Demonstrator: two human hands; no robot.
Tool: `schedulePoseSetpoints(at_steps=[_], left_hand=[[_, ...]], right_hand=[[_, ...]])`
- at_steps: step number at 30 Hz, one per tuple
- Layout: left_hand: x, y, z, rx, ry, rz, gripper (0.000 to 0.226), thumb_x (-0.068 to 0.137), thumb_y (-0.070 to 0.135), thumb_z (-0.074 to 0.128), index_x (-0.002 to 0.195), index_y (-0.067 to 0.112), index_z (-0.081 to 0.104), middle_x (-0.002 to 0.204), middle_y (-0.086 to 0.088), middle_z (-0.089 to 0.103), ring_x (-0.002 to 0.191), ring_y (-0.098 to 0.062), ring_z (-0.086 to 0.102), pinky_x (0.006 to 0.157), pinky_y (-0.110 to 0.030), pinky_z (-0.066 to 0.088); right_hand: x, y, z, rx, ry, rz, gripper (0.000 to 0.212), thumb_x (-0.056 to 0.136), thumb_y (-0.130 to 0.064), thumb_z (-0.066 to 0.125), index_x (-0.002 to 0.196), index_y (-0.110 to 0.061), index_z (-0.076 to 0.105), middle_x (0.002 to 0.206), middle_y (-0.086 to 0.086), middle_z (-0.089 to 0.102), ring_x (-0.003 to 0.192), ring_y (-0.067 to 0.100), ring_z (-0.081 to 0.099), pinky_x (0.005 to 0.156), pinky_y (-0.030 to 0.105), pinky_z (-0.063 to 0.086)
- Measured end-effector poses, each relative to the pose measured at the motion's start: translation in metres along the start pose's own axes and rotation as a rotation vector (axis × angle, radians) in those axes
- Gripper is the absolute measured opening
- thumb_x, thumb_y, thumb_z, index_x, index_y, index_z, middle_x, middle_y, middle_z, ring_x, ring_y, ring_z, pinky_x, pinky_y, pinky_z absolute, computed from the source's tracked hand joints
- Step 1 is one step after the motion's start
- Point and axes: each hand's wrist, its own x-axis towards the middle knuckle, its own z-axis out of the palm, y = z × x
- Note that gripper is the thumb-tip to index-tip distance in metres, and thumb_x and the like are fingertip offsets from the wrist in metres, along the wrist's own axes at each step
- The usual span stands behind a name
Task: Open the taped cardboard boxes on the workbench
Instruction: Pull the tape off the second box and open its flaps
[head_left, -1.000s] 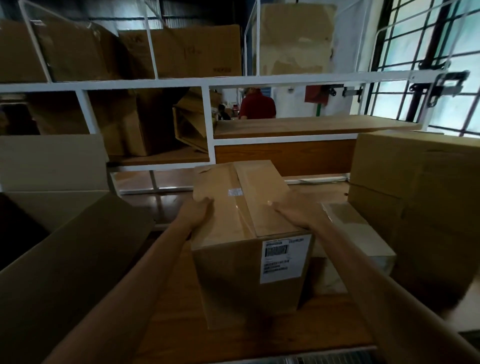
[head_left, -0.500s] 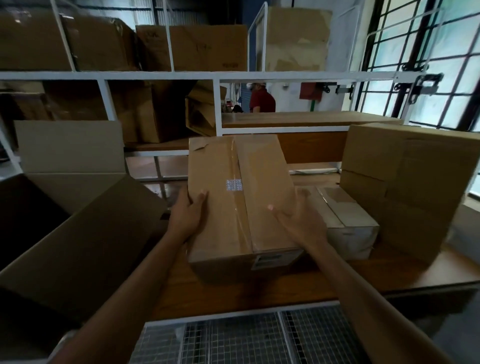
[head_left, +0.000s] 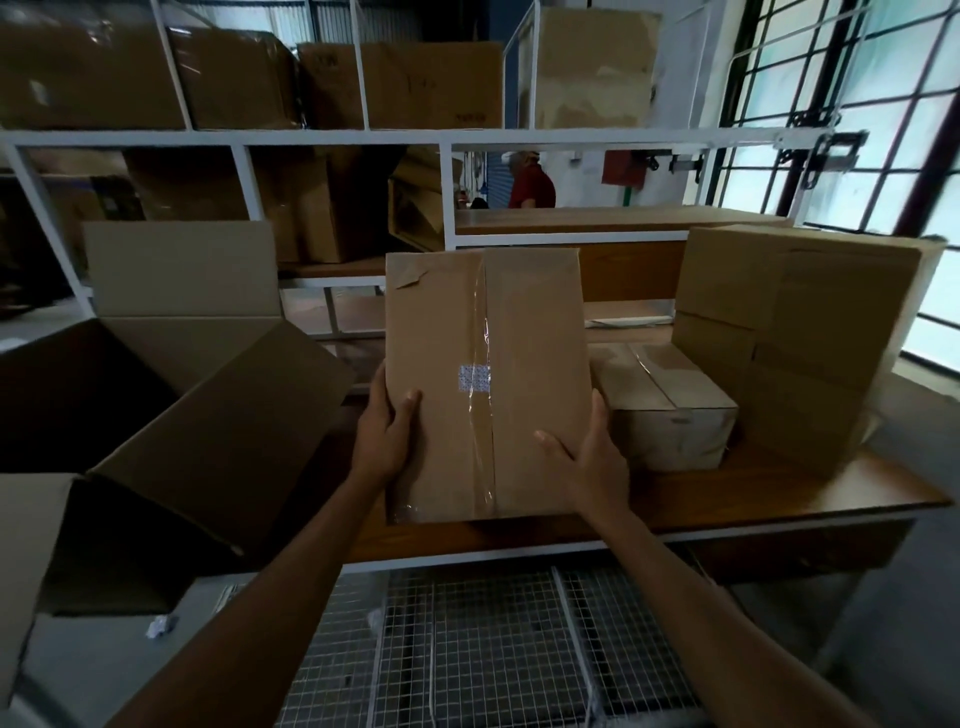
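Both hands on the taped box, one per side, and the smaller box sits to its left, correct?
Not quite. In the head view the smaller box sits to the right of the taped box. The left hand and right hand do grip one side each.

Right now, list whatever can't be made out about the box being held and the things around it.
1. Box contents: head view, flaps taped shut.
2. Small sticker on the tape: print too small to read.
3. Fingers of left hand and right hand: wrapped round the box sides, only thumbs on top.
4. Open carton at left: inside too dark, cut by the edge.
5. Small box: left end hidden behind the held box.
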Motion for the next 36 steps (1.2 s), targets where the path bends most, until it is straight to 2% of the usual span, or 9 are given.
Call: schedulePoseSetpoints(at_steps=[3,8,11,15,17,25,30,34,36], left_hand=[[-0.019,-0.003,0.001,-0.013,0.018,0.006,0.063,0.102,0.035,0.043,0.155,0.022,0.012,0.149,-0.009,0.041,0.123,-0.014,0.043,0.098,-0.033,0.037],[-0.040,-0.016,0.000,0.004,0.039,-0.066,0.062,0.101,0.037,0.043,0.154,0.024,0.014,0.150,-0.010,0.042,0.132,-0.028,0.044,0.101,-0.034,0.035],[-0.039,-0.027,-0.004,0.017,0.034,-0.151,0.057,0.099,0.034,0.050,0.150,0.025,0.026,0.145,-0.006,0.047,0.131,-0.027,0.046,0.108,-0.047,0.039],[-0.034,-0.047,-0.012,-0.124,0.008,-0.326,0.032,0.098,0.023,0.051,0.129,0.021,0.055,0.128,-0.007,0.060,0.122,-0.030,0.055,0.104,-0.056,0.043],[-0.034,-0.040,-0.018,-0.297,-0.001,-0.408,0.029,0.099,0.036,0.045,0.108,0.018,0.066,0.118,-0.011,0.064,0.114,-0.032,0.058,0.103,-0.058,0.042],[0.025,0.041,-0.036,-0.536,0.036,-0.327,0.055,0.097,0.061,0.031,0.113,0.021,0.067,0.118,-0.007,0.067,0.110,-0.025,0.061,0.101,-0.044,0.044],[0.072,0.063,-0.033,-0.383,-0.034,-0.346,0.066,0.101,0.056,0.023,0.145,0.010,0.040,0.145,-0.009,0.046,0.130,-0.027,0.046,0.109,-0.040,0.032],[0.100,0.062,-0.020,-0.354,-0.111,-0.333,0.048,0.102,0.050,0.026,0.127,0.018,0.052,0.111,0.002,0.055,0.095,-0.012,0.055,0.089,-0.032,0.040],[0.117,0.055,-0.015,-0.264,-0.099,-0.348,0.045,0.098,0.058,0.033,0.119,0.025,0.057,0.107,0.002,0.058,0.093,-0.015,0.058,0.086,-0.034,0.044]], right_hand=[[-0.016,0.006,0.001,0.060,-0.029,0.028,0.097,0.085,-0.061,0.060,0.154,-0.027,0.002,0.154,0.006,0.036,0.130,0.030,0.048,0.099,0.047,0.046],[-0.036,0.010,0.012,0.150,-0.098,0.089,0.094,0.087,-0.051,0.064,0.154,-0.022,0.005,0.151,0.004,0.038,0.131,0.029,0.047,0.099,0.041,0.043],[-0.030,0.013,0.020,0.165,-0.211,0.132,0.082,0.089,-0.041,0.068,0.147,-0.016,0.017,0.142,0.006,0.045,0.124,0.030,0.051,0.091,0.036,0.045],[-0.010,0.015,0.024,0.075,-0.355,0.266,0.068,0.088,-0.033,0.069,0.138,-0.010,0.028,0.131,0.008,0.055,0.111,0.030,0.059,0.086,0.040,0.053],[0.000,0.009,0.022,0.084,-0.330,0.285,0.063,0.088,-0.033,0.067,0.137,-0.012,0.032,0.128,0.007,0.057,0.108,0.029,0.060,0.085,0.041,0.053],[0.054,-0.050,-0.017,0.537,-0.069,0.081,0.051,0.095,-0.040,0.058,0.140,-0.022,0.041,0.118,-0.005,0.058,0.104,0.017,0.062,0.075,0.031,0.055],[0.104,-0.049,-0.036,0.514,-0.183,0.093,0.029,0.100,-0.043,0.044,0.120,-0.029,0.060,0.124,0.003,0.061,0.108,0.021,0.059,0.094,0.048,0.049],[0.143,-0.043,-0.036,0.239,-0.322,0.015,0.034,0.097,-0.032,0.055,0.130,-0.027,0.057,0.119,-0.004,0.057,0.103,0.016,0.058,0.084,0.036,0.050],[0.158,-0.039,-0.026,0.231,-0.352,0.013,0.039,0.096,-0.028,0.058,0.134,-0.026,0.054,0.121,-0.001,0.056,0.096,0.015,0.058,0.075,0.030,0.049]])
